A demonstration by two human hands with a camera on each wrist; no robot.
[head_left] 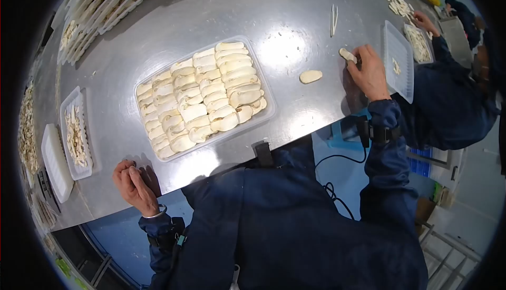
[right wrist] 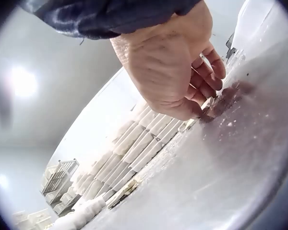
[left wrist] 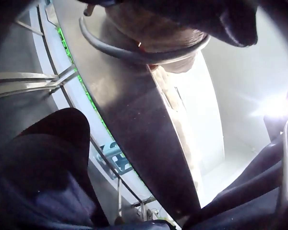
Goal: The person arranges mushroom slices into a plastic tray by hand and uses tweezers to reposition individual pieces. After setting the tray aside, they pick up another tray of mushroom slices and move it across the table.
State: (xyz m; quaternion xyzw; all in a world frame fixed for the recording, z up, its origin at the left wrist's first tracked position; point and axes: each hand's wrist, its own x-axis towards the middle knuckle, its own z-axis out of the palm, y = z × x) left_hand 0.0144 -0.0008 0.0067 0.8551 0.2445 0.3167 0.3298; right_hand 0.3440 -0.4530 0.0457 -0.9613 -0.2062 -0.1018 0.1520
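Observation:
In the head view, the right hand [head_left: 370, 74] pinches a small pale slice [head_left: 347, 55] between thumb and fingers, just above the metal table. The right wrist view has the same hand [right wrist: 170, 67] with its fingertips bent down close to the tabletop. A single pale oval slice [head_left: 311, 76] lies to its left. Overlapping mushroom-like slices [head_left: 193, 112] fill a clear tray [head_left: 270, 103] in rows. Near the table's front edge, left of that tray, the left hand [head_left: 136, 187] rests with loosely curled fingers. Its fingers are mostly hidden in the left wrist view.
White tweezers [head_left: 334, 20] lie beyond the right hand. A nearly bare tray [head_left: 399, 61] stands at the right, beside another person's arm [head_left: 443, 47]. Stacked trays [head_left: 100, 11] stand at the back left; a small tray of strips [head_left: 79, 134] is at the left.

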